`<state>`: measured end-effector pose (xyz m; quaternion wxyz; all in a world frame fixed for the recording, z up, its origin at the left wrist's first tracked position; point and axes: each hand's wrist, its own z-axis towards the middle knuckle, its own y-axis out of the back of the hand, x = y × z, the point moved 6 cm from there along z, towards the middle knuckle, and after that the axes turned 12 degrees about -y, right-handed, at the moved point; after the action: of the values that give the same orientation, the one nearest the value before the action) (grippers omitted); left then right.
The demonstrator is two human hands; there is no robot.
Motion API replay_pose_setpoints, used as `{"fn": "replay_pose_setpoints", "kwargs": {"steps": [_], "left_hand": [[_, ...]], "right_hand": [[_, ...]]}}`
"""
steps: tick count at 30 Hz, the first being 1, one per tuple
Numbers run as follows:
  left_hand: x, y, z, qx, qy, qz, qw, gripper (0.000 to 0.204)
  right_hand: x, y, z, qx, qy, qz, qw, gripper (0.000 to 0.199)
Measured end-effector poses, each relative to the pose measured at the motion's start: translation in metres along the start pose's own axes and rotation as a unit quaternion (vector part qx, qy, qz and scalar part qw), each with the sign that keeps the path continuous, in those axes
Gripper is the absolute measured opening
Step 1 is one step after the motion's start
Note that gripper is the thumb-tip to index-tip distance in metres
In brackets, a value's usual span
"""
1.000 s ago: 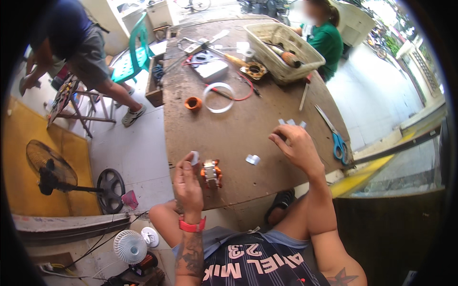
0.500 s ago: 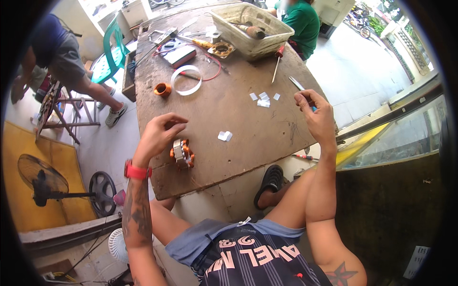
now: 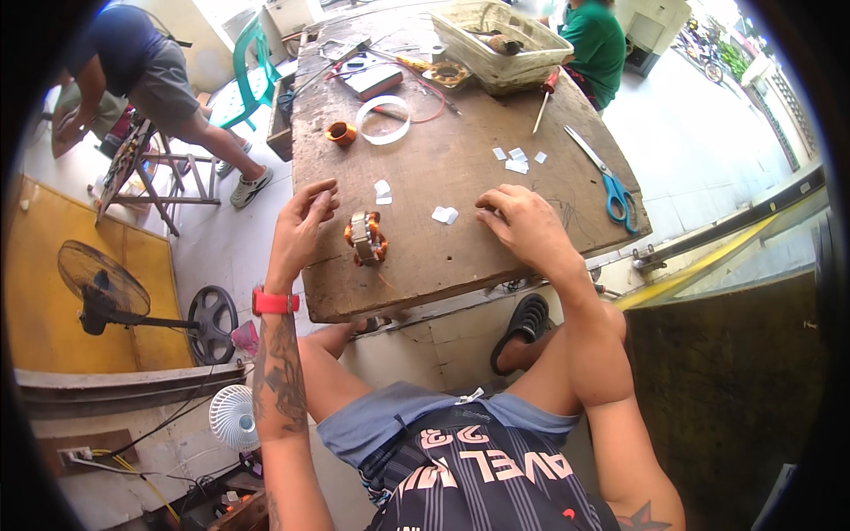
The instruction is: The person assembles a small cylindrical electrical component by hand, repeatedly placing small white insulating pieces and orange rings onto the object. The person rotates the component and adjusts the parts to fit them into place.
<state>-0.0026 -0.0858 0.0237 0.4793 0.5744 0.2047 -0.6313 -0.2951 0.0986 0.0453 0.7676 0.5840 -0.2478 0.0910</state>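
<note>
On the wooden table [image 3: 425, 257] a small motor stator [image 3: 361, 237] with copper windings stands on its edge. Just left of it, my left hand [image 3: 305, 219] hovers at the table's edge, fingers loosely bent and nothing visible in them. My right hand [image 3: 527, 226] is over the table, palm down, its fingers loosely curved and thumb apart; no object shows in it. Between my hands lie small white sheet pieces [image 3: 444, 215], and more white pieces [image 3: 382, 191] rest beyond the stator. Blue-handled scissors [image 3: 613, 196] lie at the table's right side.
Farther back are cut white squares [image 3: 516, 160], a copper coil [image 3: 341, 133], a white ring [image 3: 383, 119], a multimeter [image 3: 372, 81], a screwdriver [image 3: 546, 96] and a plastic basket [image 3: 505, 66]. One person [image 3: 159, 71] bends at left; another in green [image 3: 593, 44] is beyond the basket.
The scissors have left my right hand and lie on the table. That hand has moved left, toward the white pieces. White pieces beyond the stator now show. The view has shifted.
</note>
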Motion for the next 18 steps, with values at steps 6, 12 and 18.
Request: {"fn": "replay_pose_setpoints", "kwargs": {"steps": [6,12,18], "left_hand": [[0.027,0.079,-0.149,-0.268,-0.034,0.019,0.963,0.032],[0.102,0.053,-0.275,-0.112,0.136,0.436,0.882,0.036],[0.105,0.039,-0.279,-0.116,0.101,0.480,0.863,0.023]], "right_hand": [[0.008,0.021,0.001,-0.024,-0.016,0.062,0.998,0.021],[-0.012,0.069,-0.002,-0.096,-0.069,0.160,0.980,0.023],[-0.025,0.035,-0.017,-0.014,-0.046,-0.149,0.988,0.032]]}}
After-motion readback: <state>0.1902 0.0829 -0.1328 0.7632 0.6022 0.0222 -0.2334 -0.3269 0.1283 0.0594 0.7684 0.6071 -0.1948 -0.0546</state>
